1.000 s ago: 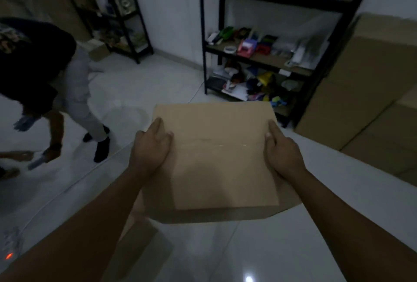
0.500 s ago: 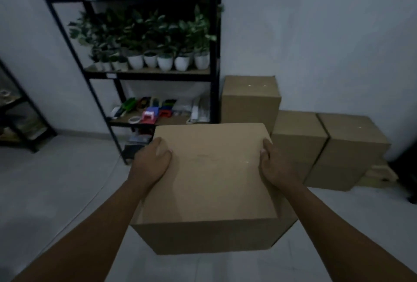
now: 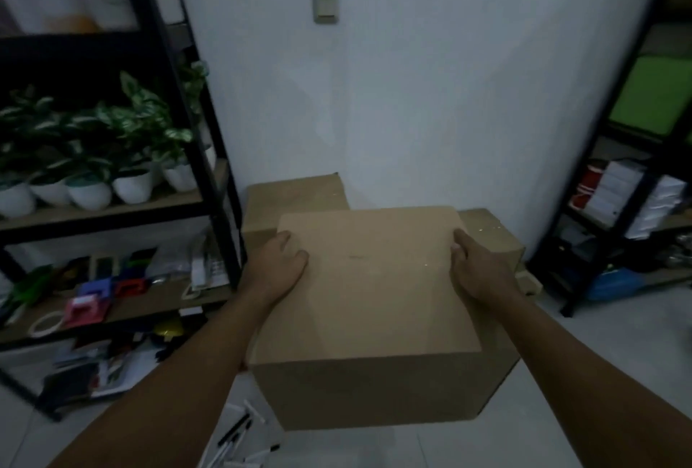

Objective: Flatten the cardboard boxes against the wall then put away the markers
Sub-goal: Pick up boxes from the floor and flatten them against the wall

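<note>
Probably a storeroom: black shelving, stacked cardboard boxes, potted plants.

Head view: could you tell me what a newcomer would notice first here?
A large cardboard box fills the centre, with the left hand and right hand on its sides. More boxes stand behind it at the white wall, and markers lie on the floor below.

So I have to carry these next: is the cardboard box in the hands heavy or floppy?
Probably light: the cardboard box is held up by the left hand and right hand at its top edges alone. Likely stiff, since its faces look flat. Smooth sides might slip.
</note>
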